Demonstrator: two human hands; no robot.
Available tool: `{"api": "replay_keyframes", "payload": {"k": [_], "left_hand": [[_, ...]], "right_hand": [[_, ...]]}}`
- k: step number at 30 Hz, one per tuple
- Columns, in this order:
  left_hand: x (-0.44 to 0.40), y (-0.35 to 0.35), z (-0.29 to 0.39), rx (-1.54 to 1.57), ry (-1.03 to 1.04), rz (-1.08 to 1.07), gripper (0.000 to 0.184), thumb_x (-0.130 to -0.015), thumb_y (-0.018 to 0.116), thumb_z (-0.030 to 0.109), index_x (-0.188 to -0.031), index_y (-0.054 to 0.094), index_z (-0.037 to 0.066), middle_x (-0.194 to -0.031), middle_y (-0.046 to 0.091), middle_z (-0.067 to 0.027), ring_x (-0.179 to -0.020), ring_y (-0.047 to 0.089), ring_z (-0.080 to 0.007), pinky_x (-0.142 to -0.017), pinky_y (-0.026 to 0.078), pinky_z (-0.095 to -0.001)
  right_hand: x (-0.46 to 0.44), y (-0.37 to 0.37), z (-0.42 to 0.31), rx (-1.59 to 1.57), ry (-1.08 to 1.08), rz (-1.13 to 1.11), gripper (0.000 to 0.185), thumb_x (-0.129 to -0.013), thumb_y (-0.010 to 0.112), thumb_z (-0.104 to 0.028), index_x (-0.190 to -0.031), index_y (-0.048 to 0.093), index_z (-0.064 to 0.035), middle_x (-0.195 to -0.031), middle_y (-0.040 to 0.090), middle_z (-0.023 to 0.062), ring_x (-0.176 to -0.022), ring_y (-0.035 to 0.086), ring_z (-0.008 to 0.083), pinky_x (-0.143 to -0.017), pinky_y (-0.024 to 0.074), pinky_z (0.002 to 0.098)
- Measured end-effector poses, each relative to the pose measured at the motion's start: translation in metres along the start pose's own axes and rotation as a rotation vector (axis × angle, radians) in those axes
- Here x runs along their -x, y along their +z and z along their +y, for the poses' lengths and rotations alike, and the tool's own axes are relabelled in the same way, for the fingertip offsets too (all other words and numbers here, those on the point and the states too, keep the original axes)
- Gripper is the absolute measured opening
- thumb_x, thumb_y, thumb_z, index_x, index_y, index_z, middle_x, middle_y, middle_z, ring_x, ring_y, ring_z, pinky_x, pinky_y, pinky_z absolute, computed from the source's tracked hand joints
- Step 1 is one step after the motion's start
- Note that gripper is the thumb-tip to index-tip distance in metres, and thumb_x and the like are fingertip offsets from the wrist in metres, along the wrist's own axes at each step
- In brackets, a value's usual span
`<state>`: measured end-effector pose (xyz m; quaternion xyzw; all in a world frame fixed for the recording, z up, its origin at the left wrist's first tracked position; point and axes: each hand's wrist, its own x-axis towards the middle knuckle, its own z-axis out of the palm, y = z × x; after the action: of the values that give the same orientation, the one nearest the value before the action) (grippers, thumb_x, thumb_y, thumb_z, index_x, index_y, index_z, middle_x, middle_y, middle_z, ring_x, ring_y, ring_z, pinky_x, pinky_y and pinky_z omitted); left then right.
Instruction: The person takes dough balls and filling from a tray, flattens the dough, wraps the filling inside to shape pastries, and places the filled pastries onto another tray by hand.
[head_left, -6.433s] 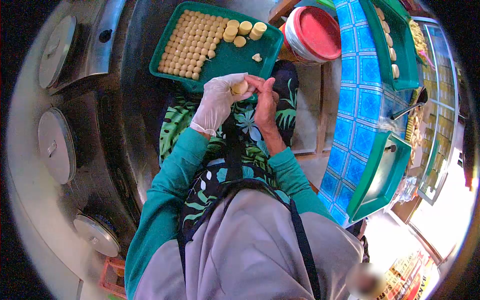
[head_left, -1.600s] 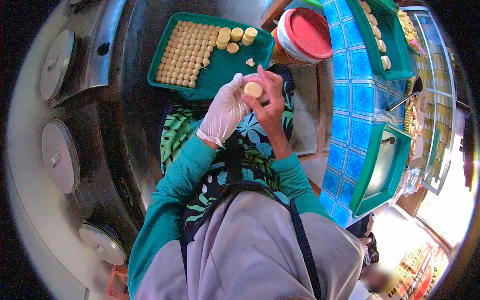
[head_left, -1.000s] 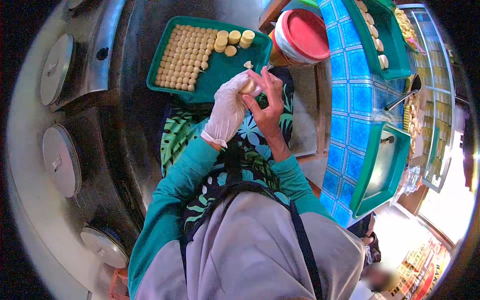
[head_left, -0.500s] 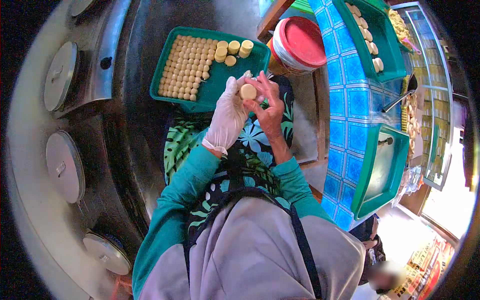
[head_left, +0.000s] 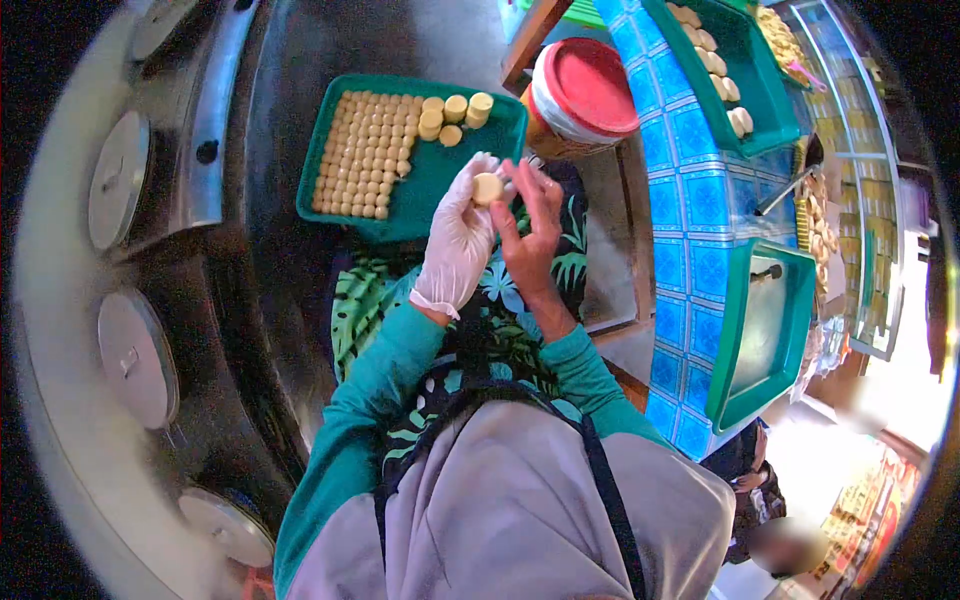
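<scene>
Gloved left hand (head_left: 455,235) pinches disc (head_left: 487,189), fingers curled round its side! Bare right hand (head_left: 533,228) right beside, thumb and fingers spread at disc's edge, contact hard to tell. Beyond left hand, tray (head_left: 440,180): balls (head_left: 362,155) in rows, stacks (head_left: 455,108). Bucket (head_left: 592,88) beyond right hand.

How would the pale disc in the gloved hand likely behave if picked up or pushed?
The pale disc is probably firm enough to lift: its outline looks round in the gloved left hand. Likely light, being small beside the fingers. Stood on edge, it may roll on its round rim; flat, like the stacked discs, it would more likely slide.
</scene>
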<state>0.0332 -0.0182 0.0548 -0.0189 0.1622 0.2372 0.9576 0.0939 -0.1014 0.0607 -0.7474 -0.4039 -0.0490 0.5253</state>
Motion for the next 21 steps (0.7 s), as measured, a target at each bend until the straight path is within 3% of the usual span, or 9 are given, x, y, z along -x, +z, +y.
{"api": "replay_keyframes", "payload": {"k": [3,4,6,9,10,11,12,18,21], "left_hand": [[-0.004,-0.003,-0.006,-0.274,0.126,-0.054,0.041,-0.103,0.041,0.021,-0.138,0.041,0.000,-0.136,0.050,-0.0149,-0.126,0.048,-0.0241,-0.111,0.035,-0.0373],[-0.003,-0.001,-0.007,-0.424,0.140,-0.030,0.039,-0.102,0.042,0.019,-0.136,0.045,0.000,-0.132,0.054,-0.0146,-0.121,0.052,-0.0230,-0.107,0.039,-0.0354],[0.004,-0.008,-0.010,-1.215,0.487,-0.034,0.035,-0.102,0.042,0.018,-0.129,0.052,-0.001,-0.126,0.058,-0.0128,-0.114,0.056,-0.0212,-0.103,0.041,-0.0329],[-0.002,-0.041,-0.017,-0.979,0.348,0.005,0.032,-0.099,0.048,0.021,-0.118,0.061,-0.001,-0.119,0.061,-0.0094,-0.105,0.060,-0.0188,-0.091,0.047,-0.0298],[-0.001,-0.043,-0.017,-0.875,0.255,0.061,0.032,-0.098,0.050,0.022,-0.116,0.062,-0.001,-0.117,0.062,-0.0081,-0.102,0.060,-0.0177,-0.087,0.048,-0.0288],[0.010,-0.034,-0.018,-0.898,0.269,0.074,0.036,-0.098,0.049,0.020,-0.120,0.061,-0.007,-0.117,0.063,-0.0114,-0.106,0.059,-0.0175,-0.093,0.047,-0.0306],[0.006,-0.049,-0.014,-0.840,0.137,0.101,0.035,-0.098,0.050,0.019,-0.117,0.062,-0.007,-0.116,0.064,-0.0119,-0.106,0.059,-0.0184,-0.092,0.047,-0.0307],[0.033,-0.004,0.022,-0.874,-0.110,-0.001,0.045,-0.097,0.052,0.022,-0.132,0.050,-0.006,-0.130,0.056,-0.0169,-0.118,0.055,-0.0235,-0.099,0.045,-0.0346],[0.040,-0.007,0.088,-0.511,-0.109,-0.333,0.064,-0.099,0.047,0.040,-0.145,0.032,-0.002,-0.149,0.034,-0.0223,-0.137,0.034,-0.0368,-0.110,0.033,-0.0504]], "right_hand": [[0.007,0.005,-0.002,0.073,0.034,0.006,0.045,-0.087,0.064,-0.014,-0.130,0.056,-0.0019,-0.113,0.059,0.0166,-0.108,0.052,0.0311,-0.096,0.0419,0.0407],[0.010,0.007,-0.004,0.053,0.058,0.023,0.044,-0.088,0.064,-0.014,-0.130,0.056,-0.0017,-0.111,0.060,0.0173,-0.104,0.054,0.0319,-0.095,0.0428,0.0406],[0.020,0.013,-0.001,-0.055,0.288,0.040,0.043,-0.089,0.063,-0.013,-0.129,0.056,-0.0001,-0.104,0.065,0.0147,-0.094,0.060,0.0296,-0.089,0.0475,0.0378],[0.035,0.023,0.020,-0.602,0.753,0.173,0.040,-0.087,0.065,-0.007,-0.124,0.058,0.0031,-0.100,0.069,0.0105,-0.085,0.067,0.0200,-0.075,0.0537,0.0298],[0.038,0.020,0.025,-0.600,0.726,0.203,0.040,-0.087,0.065,-0.007,-0.124,0.058,0.0031,-0.100,0.069,0.0105,-0.085,0.067,0.0200,-0.075,0.0537,0.0298],[0.040,0.014,0.030,-0.747,0.901,0.147,0.039,-0.085,0.066,-0.005,-0.122,0.059,0.0024,-0.100,0.069,0.0106,-0.085,0.067,0.0197,-0.073,0.0540,0.0301],[0.044,0.009,0.034,-0.895,1.079,0.081,0.038,-0.083,0.066,-0.003,-0.120,0.061,0.0017,-0.101,0.069,0.0107,-0.086,0.067,0.0194,-0.072,0.0544,0.0303],[0.037,-0.038,0.025,-0.952,1.175,-0.111,0.038,-0.082,0.066,-0.003,-0.120,0.061,-0.0021,-0.102,0.067,0.0079,-0.085,0.066,0.0193,-0.068,0.0543,0.0310],[0.005,-0.105,-0.030,-0.903,0.973,-0.242,0.044,-0.082,0.068,-0.003,-0.125,0.058,-0.0031,-0.107,0.066,0.0090,-0.088,0.064,0.0180,-0.071,0.0531,0.0293]]}}
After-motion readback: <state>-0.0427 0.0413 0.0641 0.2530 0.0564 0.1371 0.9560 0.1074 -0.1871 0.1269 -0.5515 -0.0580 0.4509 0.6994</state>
